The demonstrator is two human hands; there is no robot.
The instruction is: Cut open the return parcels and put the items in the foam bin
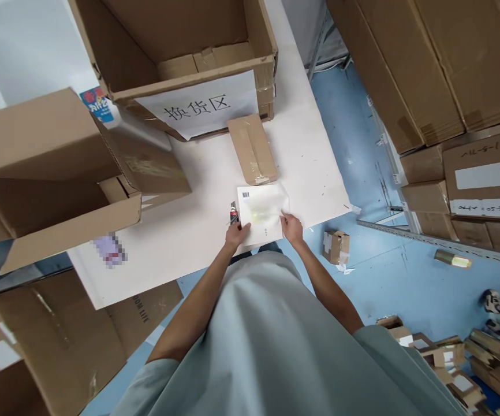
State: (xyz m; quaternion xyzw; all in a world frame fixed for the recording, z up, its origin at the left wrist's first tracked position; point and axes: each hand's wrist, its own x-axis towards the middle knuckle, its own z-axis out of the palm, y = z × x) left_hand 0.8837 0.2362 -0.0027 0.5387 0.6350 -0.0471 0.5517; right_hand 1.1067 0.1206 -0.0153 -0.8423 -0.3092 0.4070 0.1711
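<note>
A flat white package (261, 211) with a barcode in its upper left corner and small print near the bottom lies at the table's near edge. My left hand (237, 234) grips its lower left corner, thumb on top. At its right edge my right hand (292, 228) is closed with the fingers pinching the side. Just left of the package is a small red and black object (233, 212), partly covered, its kind unclear. A taped brown cardboard box (253, 149) lies right beyond the package.
A large open carton (198, 86) with a sign stands at the back of the white table (314, 173). Another open carton (155, 167) stands left. A small box (335, 247) sits on the blue floor; stacked cartons (484, 173) fill a rack at right. Someone's shoes (492, 301) show at far right.
</note>
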